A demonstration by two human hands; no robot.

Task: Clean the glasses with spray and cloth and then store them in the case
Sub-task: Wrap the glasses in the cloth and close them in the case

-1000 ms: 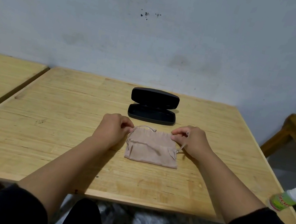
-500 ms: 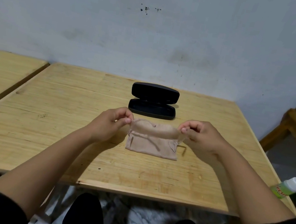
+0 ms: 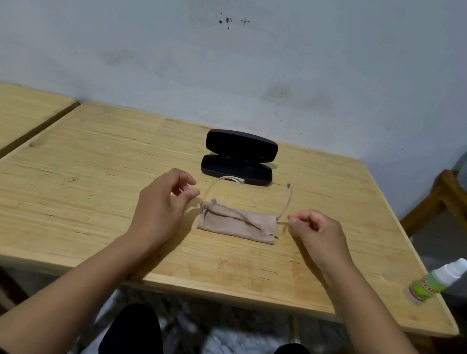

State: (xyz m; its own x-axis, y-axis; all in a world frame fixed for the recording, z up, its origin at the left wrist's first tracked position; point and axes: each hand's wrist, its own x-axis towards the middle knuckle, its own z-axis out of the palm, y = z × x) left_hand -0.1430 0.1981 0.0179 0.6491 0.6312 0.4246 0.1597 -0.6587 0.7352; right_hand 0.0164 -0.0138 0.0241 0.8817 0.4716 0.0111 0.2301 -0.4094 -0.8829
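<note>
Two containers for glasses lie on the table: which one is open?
The black hard case, lid raised, behind the hands. The beige drawstring pouch between the hands lies flat, its mouth cinched shut, with the right hand pinching its cord.

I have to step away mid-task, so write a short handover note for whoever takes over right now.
Left hand: open, fingers loose beside the pouch's left end, holding nothing.
Right hand: pinching the drawstring at the pouch's right end.
Beige pouch: flat on the table, mouth cinched shut; contents not visible.
Black case: open, behind the pouch, looks empty.
Spray bottle: lying near the table's right edge.
Done: pouch closed. Left: whether the glasses are cleaned or stored cannot be told; none are in view.
</note>
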